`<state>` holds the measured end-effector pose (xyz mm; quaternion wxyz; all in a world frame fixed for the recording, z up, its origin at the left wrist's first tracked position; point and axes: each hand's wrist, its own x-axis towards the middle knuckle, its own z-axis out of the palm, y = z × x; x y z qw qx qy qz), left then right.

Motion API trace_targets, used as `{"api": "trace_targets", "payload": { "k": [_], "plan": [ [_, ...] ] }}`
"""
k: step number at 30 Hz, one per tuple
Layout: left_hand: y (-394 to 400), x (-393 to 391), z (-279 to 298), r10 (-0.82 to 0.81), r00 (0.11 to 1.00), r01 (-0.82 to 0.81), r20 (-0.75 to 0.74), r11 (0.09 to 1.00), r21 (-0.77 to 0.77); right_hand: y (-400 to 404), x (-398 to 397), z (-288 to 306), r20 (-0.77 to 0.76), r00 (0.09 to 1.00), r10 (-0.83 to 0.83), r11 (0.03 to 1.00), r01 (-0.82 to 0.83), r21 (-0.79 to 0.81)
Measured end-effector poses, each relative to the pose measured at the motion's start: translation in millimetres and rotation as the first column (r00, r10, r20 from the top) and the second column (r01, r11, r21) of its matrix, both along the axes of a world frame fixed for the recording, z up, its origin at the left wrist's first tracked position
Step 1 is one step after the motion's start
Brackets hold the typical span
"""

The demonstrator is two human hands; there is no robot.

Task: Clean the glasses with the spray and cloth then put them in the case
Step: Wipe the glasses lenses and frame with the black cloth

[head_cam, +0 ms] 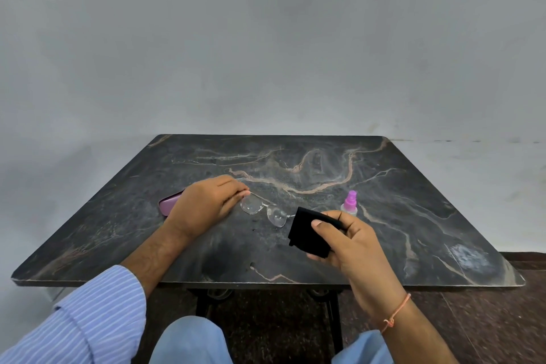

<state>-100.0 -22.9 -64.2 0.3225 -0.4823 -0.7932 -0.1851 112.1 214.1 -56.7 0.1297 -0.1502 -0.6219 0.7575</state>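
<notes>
Clear-lensed glasses [264, 210] lie on the dark marble table [295, 162], lenses facing me. My left hand [204, 204] pinches their left end near the hinge. A black cloth [307, 233] is held in my right hand [348, 241], thumb on top, just right of the glasses. Behind my right hand stands a small spray bottle [350, 203] with a pink pump top. The pink case [170, 203] lies behind my left hand, partly hidden by it.
The table's near edge [266, 285] runs in front of my knees, with a black metal frame beneath. A grey wall stands close behind the table. A pale smudge [469, 257] marks the tabletop at the right.
</notes>
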Motion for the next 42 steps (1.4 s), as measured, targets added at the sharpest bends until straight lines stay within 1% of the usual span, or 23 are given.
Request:
{"api": "trace_targets", "payload": {
  "k": [5, 9, 12, 15, 18, 21, 25, 30, 32, 34, 36, 39, 40, 42],
  "plan": [
    [-1, -4, 6, 0.085, 0.996, -0.085, 0.009, 0.996, 0.041, -4, 2, 3, -0.003, 0.999, 0.037, 0.999, -0.037, 0.039],
    [-6, 0, 13, 0.145, 0.989, -0.147, 0.027, 0.984, 0.1, -10, -2, -6, 0.113, 0.986, 0.122, 0.992, -0.125, 0.025],
    [-11, 4, 18, 0.174, 0.983, -0.181, 0.063, 0.972, 0.148, -15, -10, -13, 0.177, 0.975, 0.137, 0.991, -0.135, -0.028],
    [-10, 16, 19, 0.17, 0.976, -0.201, 0.139, 0.946, 0.254, -17, -25, -18, 0.189, 0.974, 0.124, 0.987, -0.1, -0.13],
    [-2, 30, 12, 0.132, 0.969, -0.203, 0.21, 0.909, 0.364, -16, -44, -19, 0.133, 0.985, 0.111, 0.956, -0.069, -0.285],
    [8, 37, 0, 0.092, 0.96, -0.204, 0.265, 0.878, 0.433, -15, -60, -16, 0.033, 0.991, 0.131, 0.905, -0.106, -0.411],
    [19, 41, -20, 0.062, 0.95, -0.203, 0.304, 0.866, 0.457, -11, -72, -19, -0.043, 0.992, 0.117, 0.875, -0.123, -0.469],
    [21, 35, -42, -0.069, 0.882, -0.224, 0.465, 0.808, 0.545, -6, -77, -24, -0.046, 0.993, 0.106, 0.878, -0.115, -0.464],
    [22, 36, -45, -0.109, 0.854, -0.248, 0.508, 0.775, 0.582, -6, -79, -25, -0.023, 0.994, 0.104, 0.887, -0.103, -0.45],
    [22, 35, -47, -0.157, 0.825, -0.249, 0.543, 0.762, 0.598, -8, -82, -26, -0.003, 0.995, 0.098, 0.895, -0.09, -0.437],
    [20, 33, -50, -0.228, 0.769, -0.234, 0.598, 0.77, 0.594, -9, -85, -28, 0.014, 0.996, 0.084, 0.9, -0.07, -0.43],
    [17, 33, -53, -0.324, 0.658, -0.157, 0.68, 0.823, 0.545, -11, -88, -30, 0.033, 0.998, 0.05, 0.907, -0.031, -0.42],
    [17, 34, -53, -0.34, 0.634, -0.119, 0.695, 0.844, 0.522, -12, -89, -30, 0.038, 0.998, 0.04, 0.909, -0.02, -0.416],
    [17, 35, -52, -0.335, 0.623, -0.068, 0.707, 0.877, 0.475, -12, -89, -31, 0.042, 0.999, 0.023, 0.914, -0.004, -0.407]
  ]
}}
